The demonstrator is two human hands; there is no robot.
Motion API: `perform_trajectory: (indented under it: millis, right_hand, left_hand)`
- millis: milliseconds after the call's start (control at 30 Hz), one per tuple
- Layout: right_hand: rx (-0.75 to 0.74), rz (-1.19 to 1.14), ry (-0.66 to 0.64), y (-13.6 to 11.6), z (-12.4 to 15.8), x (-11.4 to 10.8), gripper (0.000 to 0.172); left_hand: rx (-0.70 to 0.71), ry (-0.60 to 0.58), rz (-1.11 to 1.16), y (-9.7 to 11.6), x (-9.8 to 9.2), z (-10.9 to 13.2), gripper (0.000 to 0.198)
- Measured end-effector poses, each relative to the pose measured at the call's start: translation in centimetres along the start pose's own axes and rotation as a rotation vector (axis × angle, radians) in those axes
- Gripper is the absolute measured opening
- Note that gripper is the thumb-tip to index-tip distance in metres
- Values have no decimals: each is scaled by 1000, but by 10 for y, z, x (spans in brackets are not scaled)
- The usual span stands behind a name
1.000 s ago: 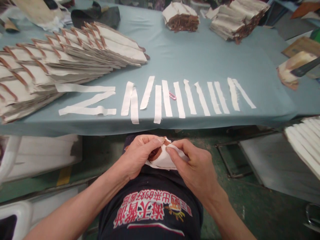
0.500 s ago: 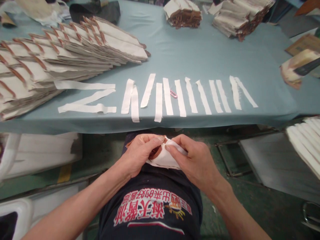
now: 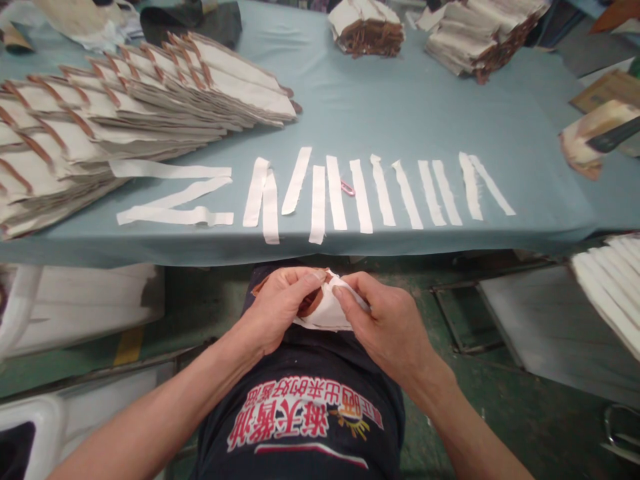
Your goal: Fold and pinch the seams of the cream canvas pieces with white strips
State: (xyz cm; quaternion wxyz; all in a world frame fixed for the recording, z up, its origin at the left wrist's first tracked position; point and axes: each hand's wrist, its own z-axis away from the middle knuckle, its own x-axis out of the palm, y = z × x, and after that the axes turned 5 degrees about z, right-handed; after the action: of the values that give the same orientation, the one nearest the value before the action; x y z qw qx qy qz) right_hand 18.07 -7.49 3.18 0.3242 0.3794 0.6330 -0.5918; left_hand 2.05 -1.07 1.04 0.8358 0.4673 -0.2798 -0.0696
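A seated worker holds a small white fabric piece [image 3: 327, 313] with a brown inner face in the lap, just below the near edge of a teal-covered worktable [image 3: 400, 113]. The left hand [image 3: 277, 310] curls over the piece's left side, fingertips closed on its upper edge. The right hand [image 3: 390, 327] meets it from the other side, thumb and forefinger pinched on the same edge, so the two grips nearly touch.

The piece looks light, thin and limp, sagging between the hands. It would likely crease or slip if held loosely, and a hold close to the edge, near the fold, looks the surest.

On the table, well apart from the hands, lies a row of white fabric strips [image 3: 360, 197] with a pink clip [image 3: 347, 188] among them. A fanned stack of cream pieces with brown straps [image 3: 125, 113] sits at the left, and more bundles [image 3: 367, 27] lie at the far side.
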Motion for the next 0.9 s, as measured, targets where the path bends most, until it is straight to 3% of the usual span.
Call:
perform_trajectory:
  millis: [133,233,500,900]
  right_hand:
    - [25,18,-16,0,1,0,23]
    - [49,3,-27,0,0,0,22]
    - [61,-5,-5,-2,1,3,21]
    - [-91,386,111,-8,3,6,20]
  left_hand:
    - [54,-25,16,-3,-2,1,50]
    - [44,-40,26,-6,-5,2,35]
    - [74,29,28,-11,-3,4,26]
    - [131,66,-80,-10,-1,5,24]
